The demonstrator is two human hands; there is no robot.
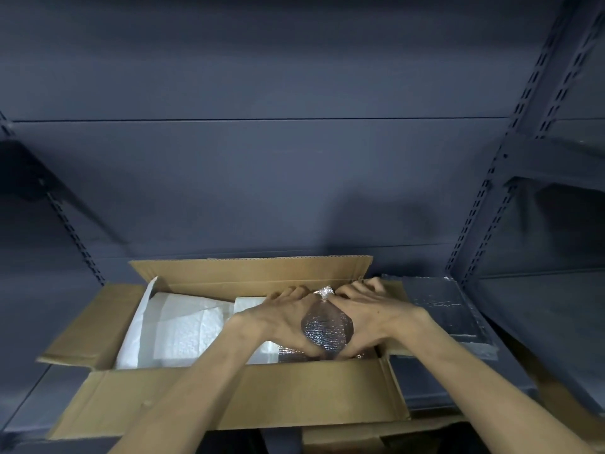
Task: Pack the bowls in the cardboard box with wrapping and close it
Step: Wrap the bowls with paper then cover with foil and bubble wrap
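Dark metal shelving fills the background, and an open cardboard box is set on one shelf with all its flaps folded outward. At the right end of the box a bundle in silver foil wrap is held down between both hands. The left hand and the right hand are laid over it from either side, the fingers curved round it and the thumbs meeting at its near edge; a crumpled tip of foil is seen between the fingertips at the far side. A bowl is presumably inside, though none can be seen. White padding lies in the left and middle of the box. More foil sheets are stacked on the shelf just beside the box's right end.

The step in hand is judged to be seating a wrapped bowl. Next, the bundle needs pressing snug against the padding before the flaps can be folded shut.
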